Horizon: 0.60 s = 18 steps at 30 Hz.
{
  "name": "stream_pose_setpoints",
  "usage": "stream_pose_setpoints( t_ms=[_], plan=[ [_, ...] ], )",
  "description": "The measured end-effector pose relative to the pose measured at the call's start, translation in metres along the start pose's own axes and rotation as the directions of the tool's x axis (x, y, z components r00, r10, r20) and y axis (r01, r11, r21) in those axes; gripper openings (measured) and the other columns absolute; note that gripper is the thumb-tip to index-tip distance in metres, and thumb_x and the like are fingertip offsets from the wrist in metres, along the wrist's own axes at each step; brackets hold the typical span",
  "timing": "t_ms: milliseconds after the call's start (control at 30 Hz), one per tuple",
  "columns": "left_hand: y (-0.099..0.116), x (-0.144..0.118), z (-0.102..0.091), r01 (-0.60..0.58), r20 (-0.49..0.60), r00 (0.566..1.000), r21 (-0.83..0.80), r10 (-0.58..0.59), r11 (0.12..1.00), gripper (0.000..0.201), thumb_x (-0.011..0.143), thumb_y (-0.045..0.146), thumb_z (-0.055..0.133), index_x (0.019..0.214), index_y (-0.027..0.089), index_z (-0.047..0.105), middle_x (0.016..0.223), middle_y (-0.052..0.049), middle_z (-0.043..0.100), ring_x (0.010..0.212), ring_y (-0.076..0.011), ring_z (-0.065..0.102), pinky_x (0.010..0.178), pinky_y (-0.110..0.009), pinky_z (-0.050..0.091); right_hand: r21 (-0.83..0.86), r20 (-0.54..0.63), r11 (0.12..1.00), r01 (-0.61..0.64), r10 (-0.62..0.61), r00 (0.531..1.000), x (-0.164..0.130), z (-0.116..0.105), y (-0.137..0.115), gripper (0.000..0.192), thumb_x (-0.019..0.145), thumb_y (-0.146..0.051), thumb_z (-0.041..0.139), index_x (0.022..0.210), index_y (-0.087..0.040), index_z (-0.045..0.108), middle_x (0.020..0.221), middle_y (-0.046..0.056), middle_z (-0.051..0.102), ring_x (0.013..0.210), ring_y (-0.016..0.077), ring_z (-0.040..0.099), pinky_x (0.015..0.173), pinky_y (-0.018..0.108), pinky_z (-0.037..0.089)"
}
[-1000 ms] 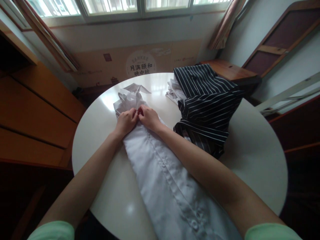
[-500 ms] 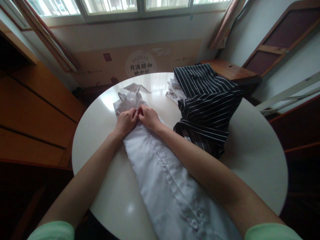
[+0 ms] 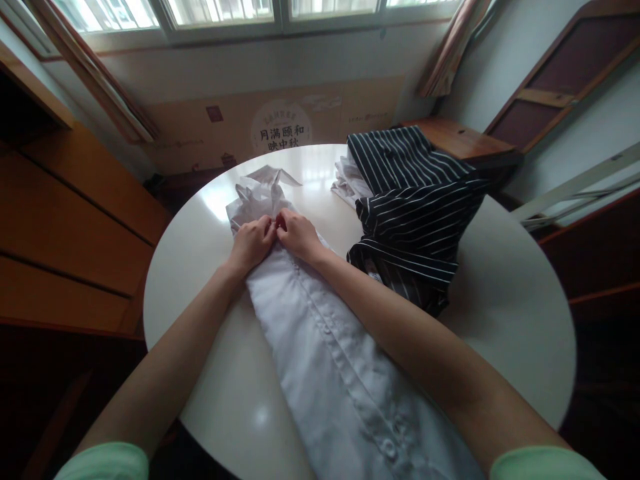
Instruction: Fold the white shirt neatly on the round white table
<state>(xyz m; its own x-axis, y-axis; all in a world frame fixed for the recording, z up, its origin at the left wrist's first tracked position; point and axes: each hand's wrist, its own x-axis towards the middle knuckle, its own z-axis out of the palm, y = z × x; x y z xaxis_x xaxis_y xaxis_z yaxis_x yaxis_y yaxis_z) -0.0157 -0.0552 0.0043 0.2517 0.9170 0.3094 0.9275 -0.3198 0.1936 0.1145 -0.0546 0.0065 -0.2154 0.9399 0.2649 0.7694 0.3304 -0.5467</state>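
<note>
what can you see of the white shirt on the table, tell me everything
The white shirt is a thin, smooth woven fabric, lying lengthwise on the round white table from the near edge toward the window. A placket with small white buttons runs down its length and is fastened. The far end, near the collar, is bunched and crumpled. The left hand and right hand meet there, fingers curled on the cloth, and the right forearm lies over the shirt. A dark striped garment sits just to its right.
</note>
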Motion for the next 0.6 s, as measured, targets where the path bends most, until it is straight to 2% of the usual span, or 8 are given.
stream_pose_setpoints(
  t_ms=[600],
  plan=[
    [0.0013, -0.0001, -0.0011, 0.002, 0.012, 1.0, 0.012, -0.002, 1.0, 0.026, 0.091, 0.028, 0.035, 0.081, 0.017, 0.056, 0.08, -0.009, 0.067, 0.078, -0.0237, 0.064, 0.071, -0.03, 0.041, 0.0, -0.003, 1.0, 0.004, -0.004, 1.0, -0.0009, -0.0007, -0.0003, 0.022, 0.082, -0.02, 0.04, 0.096, -0.016, 0.057, 0.093, 0.006, 0.064, 0.082, 0.0155, 0.057, 0.073, 0.025, 0.04]
  ],
)
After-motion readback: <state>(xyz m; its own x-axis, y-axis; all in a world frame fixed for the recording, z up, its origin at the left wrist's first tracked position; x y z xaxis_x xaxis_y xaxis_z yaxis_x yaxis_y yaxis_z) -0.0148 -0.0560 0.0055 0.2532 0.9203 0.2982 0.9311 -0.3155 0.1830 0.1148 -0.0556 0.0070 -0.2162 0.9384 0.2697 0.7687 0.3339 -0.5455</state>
